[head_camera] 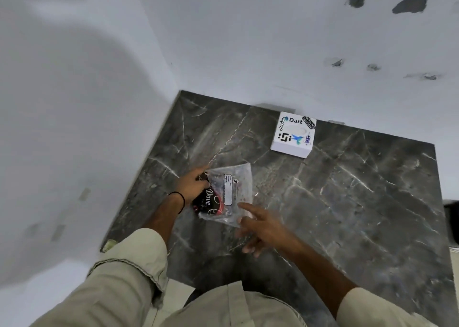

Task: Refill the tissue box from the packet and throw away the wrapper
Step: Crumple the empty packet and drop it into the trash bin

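Observation:
A clear plastic tissue packet [229, 194] with a white label and a black-and-red printed patch lies on the dark marble countertop [347, 202]. My left hand [192, 186] pinches the packet's left edge. My right hand [262, 227] hovers just below and right of the packet, fingers spread, index finger pointing toward it, holding nothing. The white square tissue box [293, 135], covered in stickers with an oval slot on top, stands further back near the wall, apart from both hands.
White walls [248, 41] close in the counter at the back and the left. The counter's left edge runs diagonally by my left forearm. A dark object [452, 222] sits past the counter's right edge.

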